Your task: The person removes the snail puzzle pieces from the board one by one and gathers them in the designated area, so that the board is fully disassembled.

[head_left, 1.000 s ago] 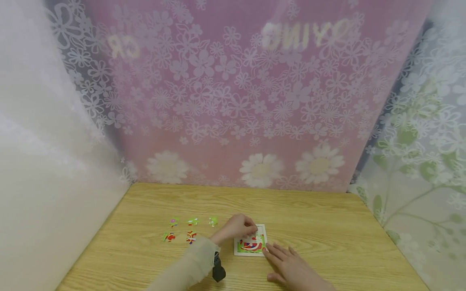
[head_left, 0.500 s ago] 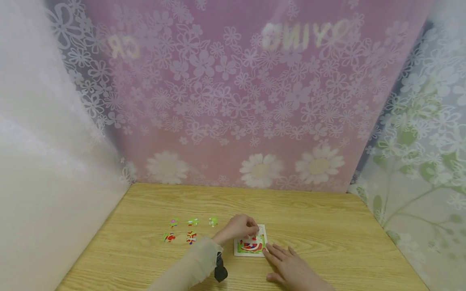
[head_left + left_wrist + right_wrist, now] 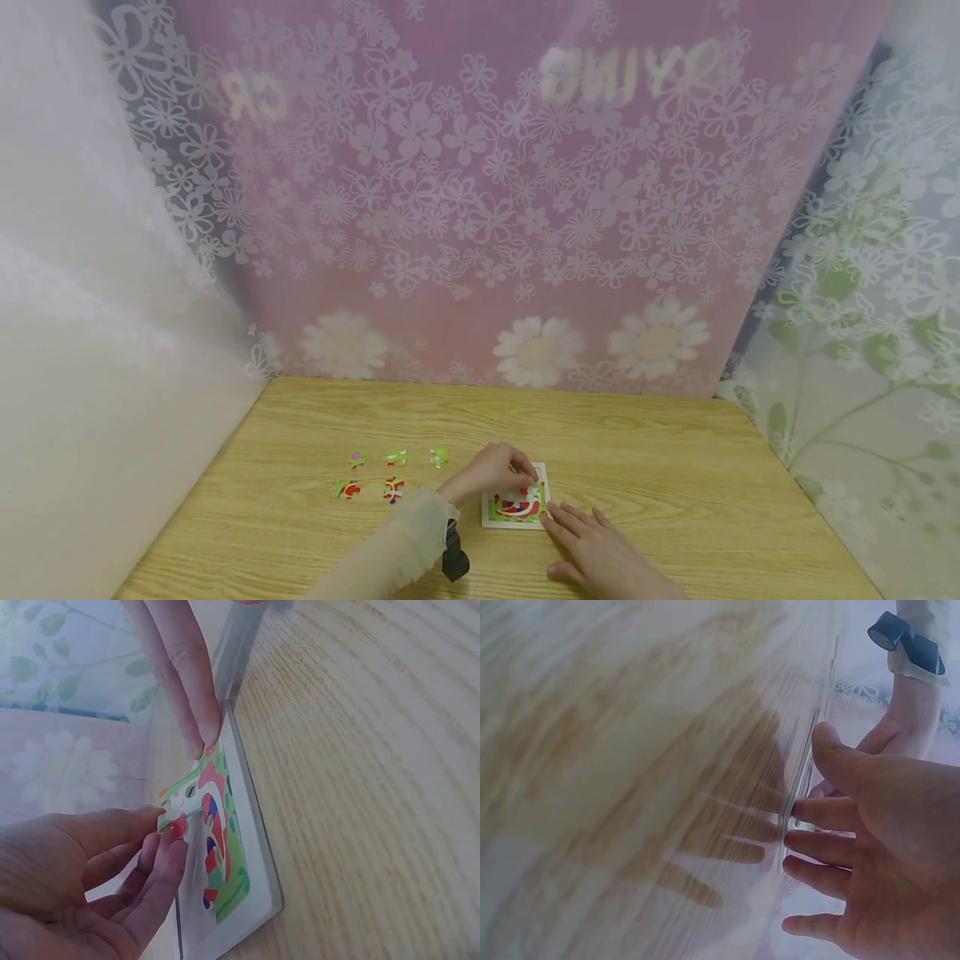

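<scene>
My left hand (image 3: 495,468) reaches over the upper part of a white-framed jigsaw puzzle board (image 3: 486,525). In the left wrist view, its thumb and fingertips pinch a green and red puzzle piece (image 3: 177,825) at the board's inner area. Fitted pieces in green, red, white and blue fill the near part of the board. My right hand (image 3: 603,546) lies with its fingers extended, the fingertips touching the board's right edge. The right wrist view shows these fingers straight and spread (image 3: 907,855), with the board seen edge-on.
Several loose puzzle pieces lie left of the board in two rows, among them a pink-flowered piece (image 3: 358,457) and a red and white one (image 3: 393,490). A black strap device (image 3: 453,554) sits on the left wrist. Curtains (image 3: 480,250) enclose the wooden table (image 3: 637,433).
My left fingertips have shifted slightly to the right over the board, and more green shows near its right side. The right hand and the loose pieces stay where they were.
</scene>
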Tool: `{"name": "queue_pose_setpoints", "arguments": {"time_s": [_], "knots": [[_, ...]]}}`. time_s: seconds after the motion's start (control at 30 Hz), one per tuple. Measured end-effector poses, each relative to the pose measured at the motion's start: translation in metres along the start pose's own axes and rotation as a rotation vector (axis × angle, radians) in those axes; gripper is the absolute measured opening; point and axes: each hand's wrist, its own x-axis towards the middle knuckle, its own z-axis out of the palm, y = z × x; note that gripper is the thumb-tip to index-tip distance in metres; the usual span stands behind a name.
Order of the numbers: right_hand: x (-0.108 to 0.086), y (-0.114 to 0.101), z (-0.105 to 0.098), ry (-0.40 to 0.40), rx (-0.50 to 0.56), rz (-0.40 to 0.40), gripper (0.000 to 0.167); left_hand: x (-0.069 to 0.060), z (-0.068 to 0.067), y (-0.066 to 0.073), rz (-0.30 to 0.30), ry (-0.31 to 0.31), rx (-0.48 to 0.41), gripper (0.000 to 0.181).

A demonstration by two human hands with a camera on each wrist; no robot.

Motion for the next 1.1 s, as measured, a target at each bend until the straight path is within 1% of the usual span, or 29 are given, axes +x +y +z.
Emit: {"name": "queue_pose_setpoints", "arguments": {"time_s": [0.07, 0.17, 0.3, 0.47, 0.73, 0.83, 0.93, 1.1], "knots": [[0.0005, 0.0001, 0.0, 0.006, -0.006, -0.006, 0.073, 0.0002, 0.0002, 0.0005, 0.002, -0.001, 0.003, 0.007], [0.0015, -0.0002, -0.0001, 0.013, -0.02, -0.007, 0.073, -0.0004, 0.0, 0.0016, 0.008, 0.014, 0.041, 0.007], [0.0024, -0.0006, 0.0002, 0.018, -0.037, -0.008, 0.072, -0.0025, -0.0008, 0.0043, -0.003, 0.027, 0.075, 0.007], [0.0021, -0.0014, 0.0006, 0.03, -0.06, -0.011, 0.071, -0.0057, -0.0022, 0.0077, -0.003, 0.025, 0.046, 0.007], [0.0016, -0.0001, 0.0037, 0.047, -0.073, -0.016, 0.071, -0.0079, -0.001, 0.0063, 0.041, 0.016, 0.02, 0.01], [0.0014, 0.0004, 0.0045, 0.058, -0.079, -0.024, 0.07, -0.008, 0.0, 0.0056, 0.041, 0.014, -0.003, 0.012], [0.0007, 0.0011, 0.0054, 0.084, -0.106, -0.044, 0.071, -0.0078, 0.0007, 0.0057, 0.038, 0.013, -0.021, 0.013], [0.0001, 0.0009, 0.0048, 0.099, -0.133, -0.058, 0.071, -0.0077, 0.0012, 0.005, 0.047, 0.017, -0.029, 0.013]]}}
